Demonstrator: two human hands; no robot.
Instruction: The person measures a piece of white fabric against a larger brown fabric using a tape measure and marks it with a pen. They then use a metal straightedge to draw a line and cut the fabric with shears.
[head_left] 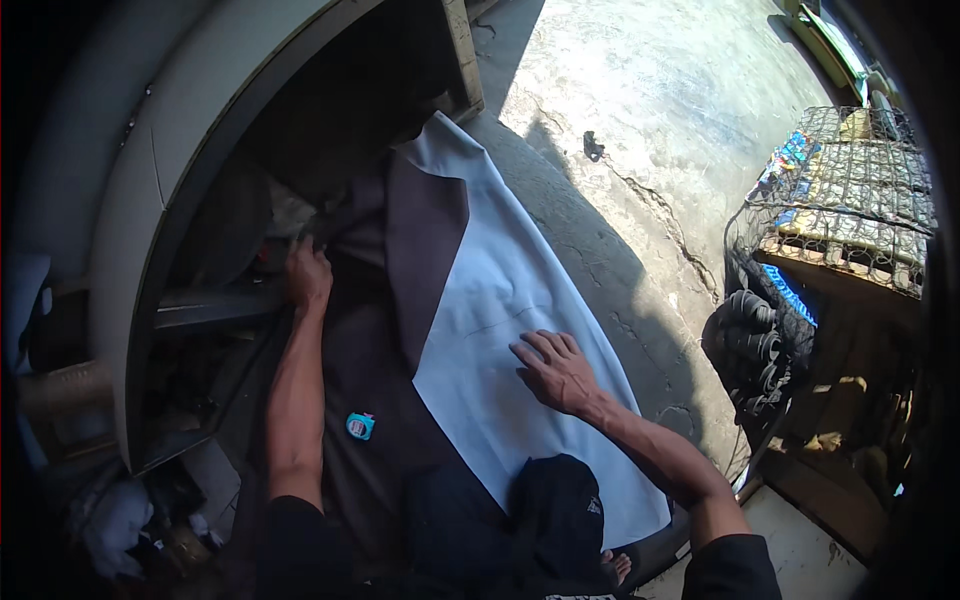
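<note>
A large sheet of material lies under me, pale blue-white point(510, 350) on the right part and dark brown-purple point(425, 280) on the folded part. My right hand point(557, 373) rests on the pale area with its fingers apart. My left hand point(308, 272) reaches to the dark interior of a white-framed cabinet point(170, 120), its fingers curled by the dark fabric's edge; what they hold is hidden in shadow. A small teal tape measure point(360, 426) lies on the dark material between my forearms. My dark-clothed knee point(550, 500) is on the sheet.
Cracked concrete floor point(640, 90) spreads beyond the sheet, with a small black scrap point(593, 146) on it. At the right are a wire-mesh cage point(850, 180) over stacked items and a black bundle point(755, 350). Pale cloths point(125, 520) and clutter lie at the lower left.
</note>
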